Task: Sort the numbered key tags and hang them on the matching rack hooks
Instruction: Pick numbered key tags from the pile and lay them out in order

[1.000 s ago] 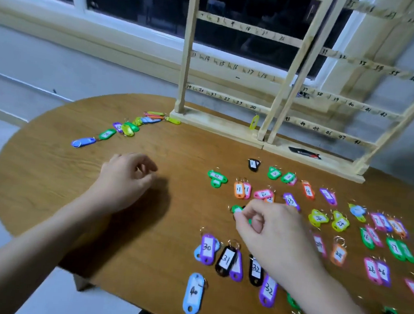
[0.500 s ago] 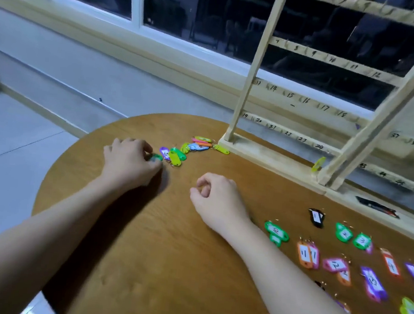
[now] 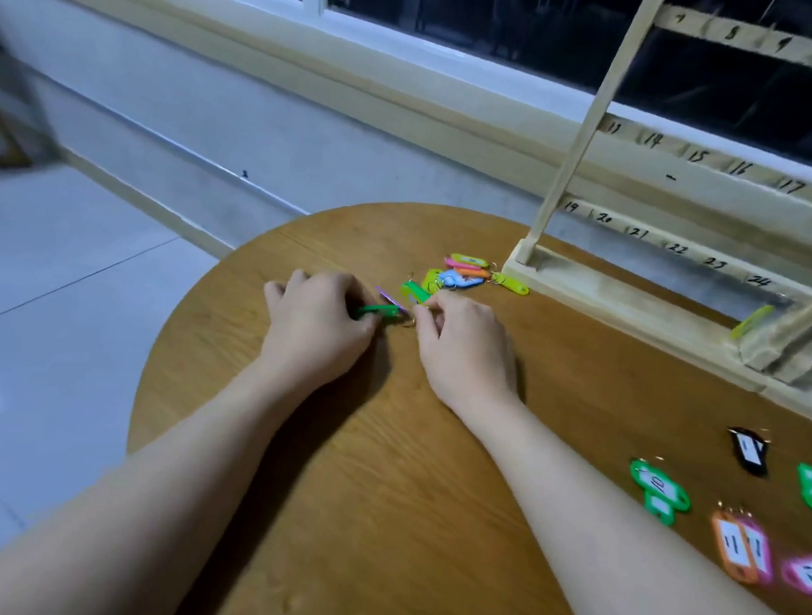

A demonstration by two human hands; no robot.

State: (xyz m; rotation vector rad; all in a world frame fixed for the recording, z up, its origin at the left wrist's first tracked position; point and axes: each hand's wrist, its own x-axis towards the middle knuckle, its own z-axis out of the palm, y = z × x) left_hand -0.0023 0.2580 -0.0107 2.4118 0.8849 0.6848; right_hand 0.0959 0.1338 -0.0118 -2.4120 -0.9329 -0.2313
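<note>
My left hand (image 3: 318, 321) pinches a green key tag (image 3: 378, 310) just above the wooden table (image 3: 373, 527). My right hand (image 3: 464, 347) meets it from the right, its fingertips closed on the metal ring at that tag's end. A purple tag and another green tag (image 3: 415, 291) lie just behind the fingers. Behind those lies a small pile of coloured tags (image 3: 467, 271). The wooden rack (image 3: 697, 246) stands at the back right, its rails numbered 7 to 24 in view. A yellow tag (image 3: 752, 321) leans on the rack's base.
Numbered tags lie at the right edge of the table: a black tag marked 1 (image 3: 747, 451), a green 10 (image 3: 659, 488), an orange and pink pair marked 11 (image 3: 740, 547). A window sill and wall run behind. White floor tiles lie to the left.
My right hand has moved left, away from the sorted tags, to join my left hand at the row of tags. The view has swung left, and a green tag is now held between both hands.
</note>
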